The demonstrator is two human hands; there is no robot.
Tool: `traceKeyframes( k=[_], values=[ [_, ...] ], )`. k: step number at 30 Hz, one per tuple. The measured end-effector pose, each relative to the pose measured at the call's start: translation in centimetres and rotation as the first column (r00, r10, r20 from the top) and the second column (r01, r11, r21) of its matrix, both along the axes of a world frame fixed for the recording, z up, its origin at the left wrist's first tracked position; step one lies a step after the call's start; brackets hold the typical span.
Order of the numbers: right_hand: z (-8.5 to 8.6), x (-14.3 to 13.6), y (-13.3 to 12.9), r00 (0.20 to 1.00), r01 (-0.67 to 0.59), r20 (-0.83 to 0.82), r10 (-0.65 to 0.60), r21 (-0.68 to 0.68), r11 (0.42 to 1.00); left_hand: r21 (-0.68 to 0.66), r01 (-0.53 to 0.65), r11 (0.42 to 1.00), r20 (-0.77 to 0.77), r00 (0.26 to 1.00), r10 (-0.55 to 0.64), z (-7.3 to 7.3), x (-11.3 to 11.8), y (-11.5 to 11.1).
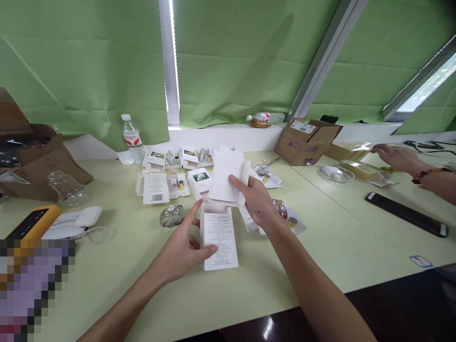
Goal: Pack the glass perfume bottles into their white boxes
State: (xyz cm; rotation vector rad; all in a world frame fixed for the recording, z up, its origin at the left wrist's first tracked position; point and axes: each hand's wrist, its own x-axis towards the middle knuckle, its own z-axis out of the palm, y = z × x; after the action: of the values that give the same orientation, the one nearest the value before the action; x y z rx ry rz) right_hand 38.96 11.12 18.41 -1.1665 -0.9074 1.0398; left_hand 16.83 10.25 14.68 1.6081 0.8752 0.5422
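Note:
My right hand (256,197) grips a plain white card insert (226,178), thumb on its face, above the open end of a white box. That printed box (219,237) lies on the table with small text on its upper side. At its left edge is my left hand (188,240), thumb resting on the printed face and index finger stretched toward the opening. A round glass bottle (171,216) stands just left of the box. Behind are a box with a flower picture (200,176) and a box with a barcode (156,187).
Another person's hand (399,159) touches packaging at the right, near a black phone (406,213). A cardboard box (306,141) stands at the back. Water bottle (132,140), torn brown carton (42,161) and yellow device (33,228) are at the left.

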Motion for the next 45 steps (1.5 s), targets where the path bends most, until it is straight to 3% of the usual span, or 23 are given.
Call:
traceKeyframes(
  k=[6,10,15,27,45],
  values=[
    [-0.1,-0.1,0.1,0.998,-0.059,-0.037,0.059,0.012,0.998,0.018,0.048,0.999,-0.017,0.999,-0.048,-0.3,-0.1,-0.1],
    [0.0,-0.2,0.0,0.992,-0.083,-0.091,0.083,0.0,0.997,0.041,0.046,0.998,0.053,0.997,-0.048,0.1,0.1,-0.1],
    [0.2,-0.5,-0.1,0.985,-0.115,-0.122,0.119,0.038,0.993,0.068,-0.013,0.998,0.127,0.992,0.004,0.4,0.2,0.1],
    [-0.1,-1.6,-0.5,0.978,-0.2,-0.036,0.204,0.092,0.976,0.126,0.061,0.99,0.137,0.988,-0.078,1.0,0.2,0.0],
    [-0.2,-1.2,-0.6,0.959,-0.281,-0.005,0.282,0.071,0.957,0.102,0.021,0.995,0.144,0.989,-0.036,0.8,0.1,0.1]
  ],
)
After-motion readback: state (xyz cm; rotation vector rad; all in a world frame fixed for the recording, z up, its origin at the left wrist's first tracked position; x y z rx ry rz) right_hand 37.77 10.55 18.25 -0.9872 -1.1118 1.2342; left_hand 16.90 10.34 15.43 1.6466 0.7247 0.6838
